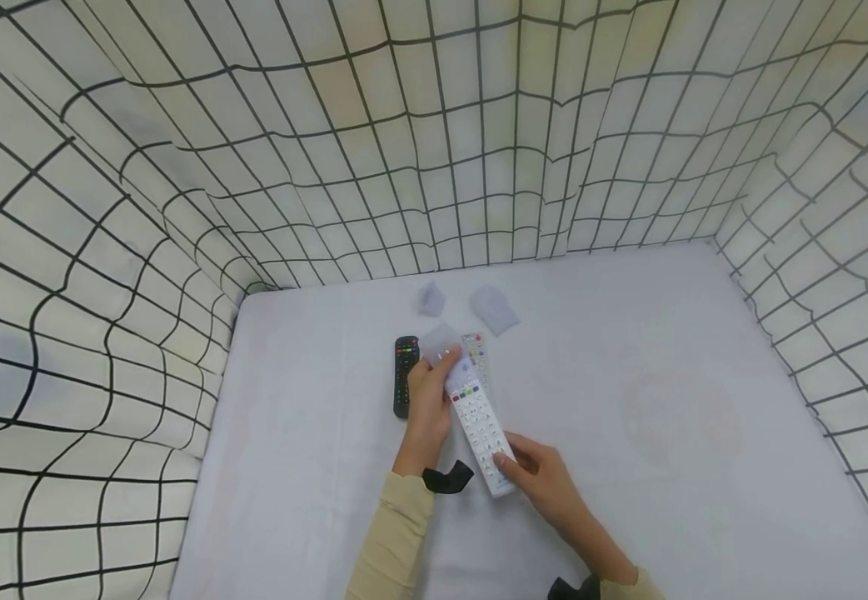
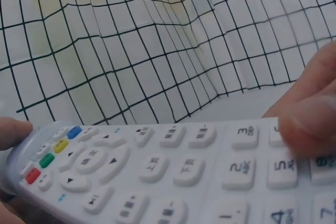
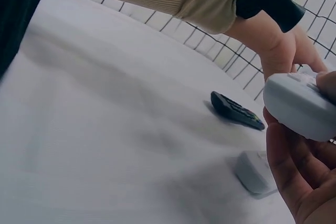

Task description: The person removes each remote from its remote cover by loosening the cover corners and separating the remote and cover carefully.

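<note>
Both hands hold a white remote control tilted above the table, its button side up. My left hand pinches the far end, near the coloured buttons, where a translucent plastic sleeve wraps that end. My right hand grips the near end, thumb on the number buttons and fingers underneath. Partly hidden behind the held remote, a second white remote lies on the table. Left of my left hand lies a black remote, partly covered by that hand in the head view.
Two translucent plastic pieces lie beyond the remotes, the smaller piece to the left. A white cloth covers the table. White sheeting with a black grid stands around the back and sides.
</note>
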A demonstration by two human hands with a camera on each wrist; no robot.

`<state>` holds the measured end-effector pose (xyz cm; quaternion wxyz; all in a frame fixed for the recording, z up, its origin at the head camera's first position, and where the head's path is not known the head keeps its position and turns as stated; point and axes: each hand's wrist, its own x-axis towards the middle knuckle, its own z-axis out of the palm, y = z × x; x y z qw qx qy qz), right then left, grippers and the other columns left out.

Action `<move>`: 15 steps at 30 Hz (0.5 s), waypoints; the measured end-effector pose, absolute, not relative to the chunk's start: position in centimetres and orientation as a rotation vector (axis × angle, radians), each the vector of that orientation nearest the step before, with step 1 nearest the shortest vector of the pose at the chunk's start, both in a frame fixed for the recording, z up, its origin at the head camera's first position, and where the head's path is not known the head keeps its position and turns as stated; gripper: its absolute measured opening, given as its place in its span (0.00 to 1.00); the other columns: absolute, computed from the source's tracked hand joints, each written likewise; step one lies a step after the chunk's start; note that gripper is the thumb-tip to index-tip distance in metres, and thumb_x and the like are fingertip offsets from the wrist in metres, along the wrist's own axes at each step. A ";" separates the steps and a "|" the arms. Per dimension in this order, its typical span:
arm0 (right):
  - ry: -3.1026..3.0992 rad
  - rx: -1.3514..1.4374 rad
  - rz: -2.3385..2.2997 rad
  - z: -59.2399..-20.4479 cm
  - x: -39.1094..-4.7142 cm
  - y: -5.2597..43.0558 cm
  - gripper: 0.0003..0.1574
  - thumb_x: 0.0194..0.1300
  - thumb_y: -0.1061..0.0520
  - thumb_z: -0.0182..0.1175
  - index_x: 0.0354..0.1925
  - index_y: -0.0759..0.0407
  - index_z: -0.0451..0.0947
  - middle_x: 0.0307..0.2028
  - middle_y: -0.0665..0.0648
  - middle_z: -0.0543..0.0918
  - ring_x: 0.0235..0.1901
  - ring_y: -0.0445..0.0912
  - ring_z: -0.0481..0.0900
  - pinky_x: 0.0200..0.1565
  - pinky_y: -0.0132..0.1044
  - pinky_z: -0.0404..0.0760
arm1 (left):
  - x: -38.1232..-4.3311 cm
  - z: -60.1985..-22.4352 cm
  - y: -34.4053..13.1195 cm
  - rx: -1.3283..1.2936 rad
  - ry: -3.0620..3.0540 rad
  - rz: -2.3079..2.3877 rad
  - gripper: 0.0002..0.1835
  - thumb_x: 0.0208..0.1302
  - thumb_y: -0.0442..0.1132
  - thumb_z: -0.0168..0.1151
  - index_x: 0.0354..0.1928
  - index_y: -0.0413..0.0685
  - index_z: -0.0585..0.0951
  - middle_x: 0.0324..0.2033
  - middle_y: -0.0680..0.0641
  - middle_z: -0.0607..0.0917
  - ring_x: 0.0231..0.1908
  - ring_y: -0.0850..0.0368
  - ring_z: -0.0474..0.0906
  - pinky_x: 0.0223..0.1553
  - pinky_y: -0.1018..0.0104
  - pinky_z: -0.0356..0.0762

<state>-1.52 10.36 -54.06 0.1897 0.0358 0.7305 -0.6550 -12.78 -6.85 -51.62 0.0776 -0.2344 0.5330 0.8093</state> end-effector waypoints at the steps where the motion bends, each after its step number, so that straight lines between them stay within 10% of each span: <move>1: 2.049 0.112 -1.847 -54.2 -1.4 10.3 0.36 0.71 0.46 0.67 0.69 0.63 0.75 0.69 0.65 0.78 0.64 0.58 0.82 0.57 0.37 0.86 | -12.6 -51.7 -6.9 -0.681 1.604 2.409 0.29 0.71 0.46 0.69 0.68 0.44 0.73 0.64 0.45 0.80 0.64 0.53 0.79 0.68 0.62 0.77; 15: 2.131 0.192 -1.808 -54.8 -1.8 10.8 0.38 0.71 0.41 0.67 0.71 0.57 0.75 0.70 0.59 0.79 0.66 0.55 0.81 0.62 0.45 0.84 | -11.0 -52.5 -8.4 -0.527 1.792 2.366 0.23 0.78 0.50 0.59 0.62 0.40 0.81 0.55 0.42 0.85 0.50 0.54 0.86 0.59 0.56 0.85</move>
